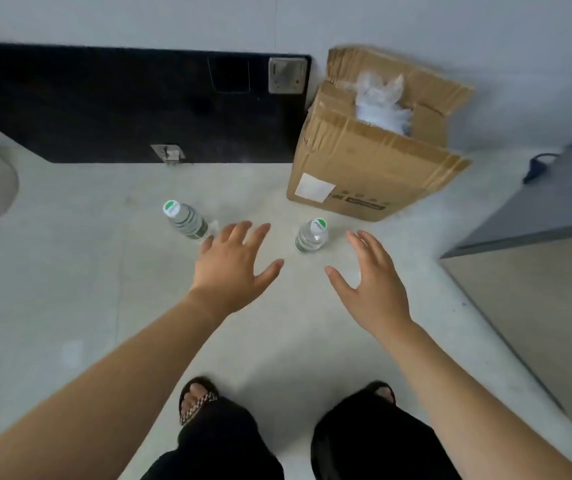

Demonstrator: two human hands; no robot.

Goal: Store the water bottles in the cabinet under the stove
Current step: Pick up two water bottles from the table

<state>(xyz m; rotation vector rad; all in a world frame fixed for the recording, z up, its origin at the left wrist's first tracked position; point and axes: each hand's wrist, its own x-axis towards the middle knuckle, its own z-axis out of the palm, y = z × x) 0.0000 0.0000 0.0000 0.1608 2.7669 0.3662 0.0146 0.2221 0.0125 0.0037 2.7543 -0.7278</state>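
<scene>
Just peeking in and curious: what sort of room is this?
Likely a kitchen or storage corner: two water bottles stand on a pale floor, an opened cardboard box sits by the wall, and a dark panel with metal hinges may be a cabinet door.

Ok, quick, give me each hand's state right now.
Left hand: open, fingers spread, holding nothing, by the left clear plastic green-capped water bottle.
Right hand: open, holding nothing, beside the right clear plastic green-capped water bottle.

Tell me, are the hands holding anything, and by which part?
Nothing is held. The left hand and right hand are both open, near the left water bottle and right water bottle.
</scene>
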